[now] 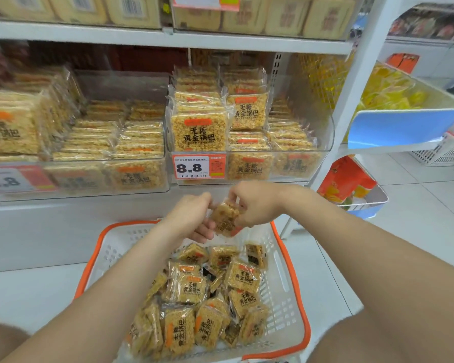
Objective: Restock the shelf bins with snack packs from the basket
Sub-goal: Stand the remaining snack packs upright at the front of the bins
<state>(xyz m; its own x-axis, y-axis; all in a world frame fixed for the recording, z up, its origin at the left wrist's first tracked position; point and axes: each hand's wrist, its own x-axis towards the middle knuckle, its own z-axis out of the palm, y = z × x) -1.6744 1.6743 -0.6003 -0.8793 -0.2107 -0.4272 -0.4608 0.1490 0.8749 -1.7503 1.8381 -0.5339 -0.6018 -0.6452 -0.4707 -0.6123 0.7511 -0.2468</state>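
Observation:
A white basket with an orange rim sits on the floor below me, holding several yellow rice-crisp snack packs. Above its far edge both hands hold one snack pack. My left hand grips its left side and my right hand pinches its top right. In front, a clear shelf bin with an 8.8 price tag holds stacked packs of the same snack. A second clear bin to its left is also filled with them.
A white shelf upright stands right of the bins. Beyond it a blue-fronted bin holds yellow sweets, with orange bags lower down. Another white basket sits at the far right. The upper shelf carries beige packs.

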